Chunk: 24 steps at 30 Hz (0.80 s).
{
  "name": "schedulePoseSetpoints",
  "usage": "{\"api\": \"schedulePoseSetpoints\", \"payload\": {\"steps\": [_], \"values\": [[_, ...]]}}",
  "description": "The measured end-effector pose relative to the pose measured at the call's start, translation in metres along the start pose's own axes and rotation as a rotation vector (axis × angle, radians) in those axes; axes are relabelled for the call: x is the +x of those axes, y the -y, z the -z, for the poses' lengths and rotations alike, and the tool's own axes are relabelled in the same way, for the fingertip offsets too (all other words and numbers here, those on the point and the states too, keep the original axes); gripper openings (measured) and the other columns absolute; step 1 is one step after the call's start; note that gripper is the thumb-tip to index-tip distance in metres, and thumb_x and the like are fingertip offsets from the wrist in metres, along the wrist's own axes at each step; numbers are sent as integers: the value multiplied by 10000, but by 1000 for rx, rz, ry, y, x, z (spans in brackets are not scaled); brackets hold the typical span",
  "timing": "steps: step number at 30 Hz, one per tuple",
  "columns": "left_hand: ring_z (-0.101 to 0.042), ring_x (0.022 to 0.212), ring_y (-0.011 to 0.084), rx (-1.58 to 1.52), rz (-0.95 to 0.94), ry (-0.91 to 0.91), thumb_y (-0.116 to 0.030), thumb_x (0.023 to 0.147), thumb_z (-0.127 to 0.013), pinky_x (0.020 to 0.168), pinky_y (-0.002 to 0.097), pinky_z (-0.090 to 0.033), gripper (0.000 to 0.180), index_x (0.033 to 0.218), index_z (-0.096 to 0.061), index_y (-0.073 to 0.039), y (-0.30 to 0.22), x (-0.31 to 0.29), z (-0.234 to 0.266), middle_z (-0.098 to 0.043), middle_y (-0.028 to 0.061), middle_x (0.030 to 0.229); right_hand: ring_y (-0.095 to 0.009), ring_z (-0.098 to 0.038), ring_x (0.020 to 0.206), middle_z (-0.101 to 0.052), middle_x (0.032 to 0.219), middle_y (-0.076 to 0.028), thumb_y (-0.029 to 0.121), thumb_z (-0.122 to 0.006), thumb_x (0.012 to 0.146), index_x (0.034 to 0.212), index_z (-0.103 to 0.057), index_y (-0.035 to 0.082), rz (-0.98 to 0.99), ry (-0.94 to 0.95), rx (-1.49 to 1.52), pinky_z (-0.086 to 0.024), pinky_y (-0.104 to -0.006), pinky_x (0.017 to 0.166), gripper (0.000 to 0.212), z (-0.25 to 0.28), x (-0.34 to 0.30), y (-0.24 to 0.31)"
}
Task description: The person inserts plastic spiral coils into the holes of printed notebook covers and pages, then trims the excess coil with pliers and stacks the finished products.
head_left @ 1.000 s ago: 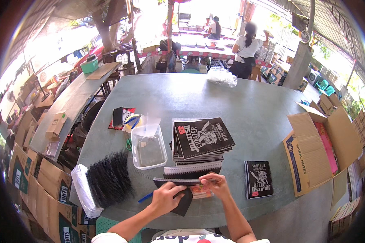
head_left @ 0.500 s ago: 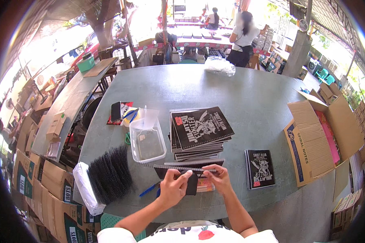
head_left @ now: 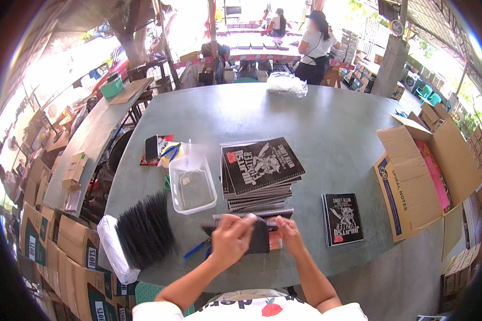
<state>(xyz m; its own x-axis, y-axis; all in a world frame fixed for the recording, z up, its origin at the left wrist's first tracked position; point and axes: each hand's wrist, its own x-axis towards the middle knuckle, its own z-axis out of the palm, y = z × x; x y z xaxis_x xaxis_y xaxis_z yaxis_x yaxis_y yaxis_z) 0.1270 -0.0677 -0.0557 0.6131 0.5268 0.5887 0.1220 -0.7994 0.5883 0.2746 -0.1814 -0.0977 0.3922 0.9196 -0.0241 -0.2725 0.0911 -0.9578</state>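
Both hands work on a black notebook (head_left: 261, 239) lying at the near edge of the grey-green table (head_left: 326, 134). My left hand (head_left: 231, 239) presses on its cover from the left. My right hand (head_left: 289, 235) grips its right end. Just beyond it stands a tall stack of black spiral notebooks (head_left: 260, 172). A single black notebook (head_left: 343, 218) lies to the right. A pile of black spiral binding combs (head_left: 144, 230) sits to the left on white plastic.
A clear plastic tub (head_left: 191, 184) stands left of the stack, with a phone (head_left: 151, 148) and small items behind it. An open cardboard box (head_left: 428, 176) sits at the right. Cardboard cartons (head_left: 64, 241) line the left. People stand at far tables (head_left: 316, 45).
My hands and the notebook have come down from in front of me onto the table's near edge. The view has tilted slightly; the stack looks unchanged.
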Motion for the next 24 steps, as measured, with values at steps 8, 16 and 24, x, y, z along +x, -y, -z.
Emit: {"api": "schedulePoseSetpoints", "payload": {"steps": [8, 16, 24], "values": [[-544, 735, 291, 2, -20, 146, -29, 722, -661, 664, 383, -456, 236, 955, -629, -52, -11, -7, -20, -573, 112, 809, -69, -569, 740, -637, 904, -49, 254, -511, 933, 1059, -602, -19, -24, -9, -60, -457, -222, 654, 314, 4, -3, -2], [-550, 983, 285, 132, -131, 246, -261, 753, -688, 800, 390, -455, 366, 1079, -629, -106, -10, -58, -31, -579, 136, 1035, -130, -592, 959, -651, 1011, -91, -76, -545, 834, 1005, -619, 12, 335, -23, -137, -469, -255, 843, 206, 3, 3, -13], [-551, 901, 256, 241, -139, 401, -116, 728, -651, 736, 374, -419, 283, 998, -599, -47, -2, 4, -15, -588, 90, 939, -73, -573, 767, -653, 849, -24, -9, -606, 821, 980, -629, -21, 182, -176, -421, -481, -232, 679, 161, 15, -10, -30]]}}
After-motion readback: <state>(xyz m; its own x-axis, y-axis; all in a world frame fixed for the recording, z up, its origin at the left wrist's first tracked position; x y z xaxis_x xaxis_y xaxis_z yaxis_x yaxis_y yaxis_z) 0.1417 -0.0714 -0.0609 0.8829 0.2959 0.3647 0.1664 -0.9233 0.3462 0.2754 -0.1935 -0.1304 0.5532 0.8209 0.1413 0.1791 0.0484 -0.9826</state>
